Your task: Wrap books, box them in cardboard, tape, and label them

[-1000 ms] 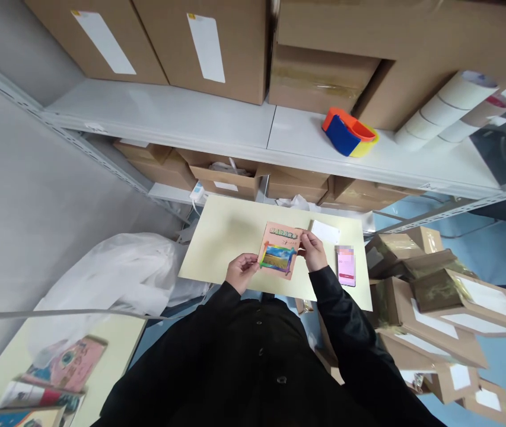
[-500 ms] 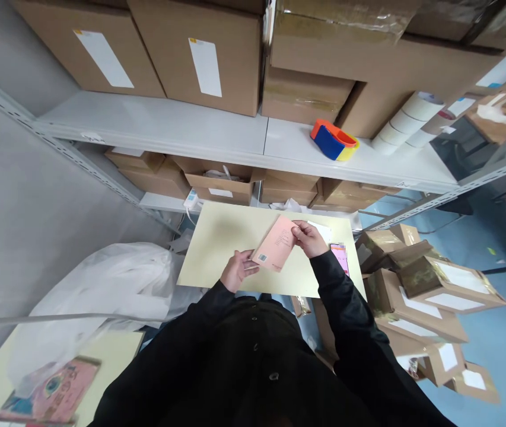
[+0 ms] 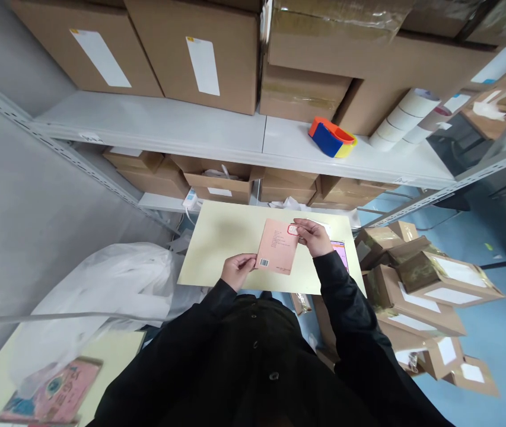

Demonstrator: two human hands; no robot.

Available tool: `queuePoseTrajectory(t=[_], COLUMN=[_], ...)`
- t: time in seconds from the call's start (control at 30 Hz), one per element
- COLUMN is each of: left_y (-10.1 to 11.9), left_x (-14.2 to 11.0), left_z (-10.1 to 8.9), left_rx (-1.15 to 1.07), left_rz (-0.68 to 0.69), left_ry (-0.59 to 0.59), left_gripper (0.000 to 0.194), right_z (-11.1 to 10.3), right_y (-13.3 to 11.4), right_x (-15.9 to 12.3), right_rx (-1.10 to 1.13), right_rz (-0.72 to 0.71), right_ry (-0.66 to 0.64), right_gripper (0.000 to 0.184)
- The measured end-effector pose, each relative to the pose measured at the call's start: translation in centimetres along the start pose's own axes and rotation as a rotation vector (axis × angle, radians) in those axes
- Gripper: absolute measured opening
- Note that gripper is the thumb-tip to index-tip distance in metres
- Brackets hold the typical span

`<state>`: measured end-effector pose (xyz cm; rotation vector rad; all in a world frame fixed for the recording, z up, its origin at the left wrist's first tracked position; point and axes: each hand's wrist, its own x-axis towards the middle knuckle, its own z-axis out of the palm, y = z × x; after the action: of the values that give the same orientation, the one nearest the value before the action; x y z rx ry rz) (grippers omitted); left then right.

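Between my hands is a thin pink book (image 3: 276, 249), held above the pale yellow table (image 3: 217, 237). Printed lines and a small barcode near its lower left corner face me. My left hand (image 3: 237, 270) pinches the lower left edge. The upper right corner is gripped by my right hand (image 3: 313, 237), beside a small red-outlined label (image 3: 293, 229). Just right of that hand lies a phone (image 3: 340, 254) with a lit pink screen, partly covered by my sleeve. A white item (image 3: 324, 226) shows behind my right hand; its kind is unclear.
A grey shelf (image 3: 164, 118) with cardboard boxes (image 3: 217, 53) spans the back, carrying tape rolls (image 3: 406, 118) and an orange, blue and yellow band (image 3: 331, 137). Parcels (image 3: 417, 296) pile up on the right. White plastic sheeting (image 3: 110, 284) and a pink package (image 3: 63, 388) are on the left.
The book has turned more upright and its printed side faces me more squarely. My left hand has closed from spread fingers to a pinch on its edge.
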<state>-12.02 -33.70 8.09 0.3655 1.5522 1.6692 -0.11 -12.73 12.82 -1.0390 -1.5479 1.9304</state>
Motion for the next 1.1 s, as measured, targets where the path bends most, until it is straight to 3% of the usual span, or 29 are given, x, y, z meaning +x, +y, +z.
queuePoseTrajectory(t=[0.27, 0.37, 0.6, 0.73, 0.83, 0.97, 1.1], left_y=[-0.8, -1.0, -0.9, -0.9, -0.5, 0.7, 1.4], left_x=[0.5, 0.5, -0.1, -0.1, -0.2, -0.7, -0.8], left_z=[0.2, 0.3, 1.7, 2.4, 2.1, 1.0, 0.7], left_rx=[0.040, -0.021, -0.274, -0.297, -0.285, -0.301, -0.014], left_rz=[0.020, -0.005, -0.243, -0.327, -0.311, -0.250, -0.054], left_ry=[0.114, 0.127, -0.037, -0.087, -0.159, -0.273, -0.124], left_gripper=[0.038, 0.039, 0.052, 0.052, 0.053, 0.076, 0.057], right_z=[-0.6, -1.0, -0.2, 1.2, 1.2, 0.0, -1.4], right_y=[0.7, 0.3, -0.8, -0.1, 0.2, -0.1, -0.7], right_x=[0.4, 0.4, 1.1, 1.6, 2.0, 2.6, 2.9], right_rx=[0.007, 0.035, 0.018, 0.083, 0.139, 0.079, 0.008], right_rz=[0.003, 0.008, -0.154, -0.061, 0.005, 0.033, 0.020], right_ry=[-0.033, -0.099, -0.367, -0.415, -0.390, -0.383, -0.335], right_gripper=[0.035, 0.034, 0.061, 0.047, 0.036, 0.037, 0.035])
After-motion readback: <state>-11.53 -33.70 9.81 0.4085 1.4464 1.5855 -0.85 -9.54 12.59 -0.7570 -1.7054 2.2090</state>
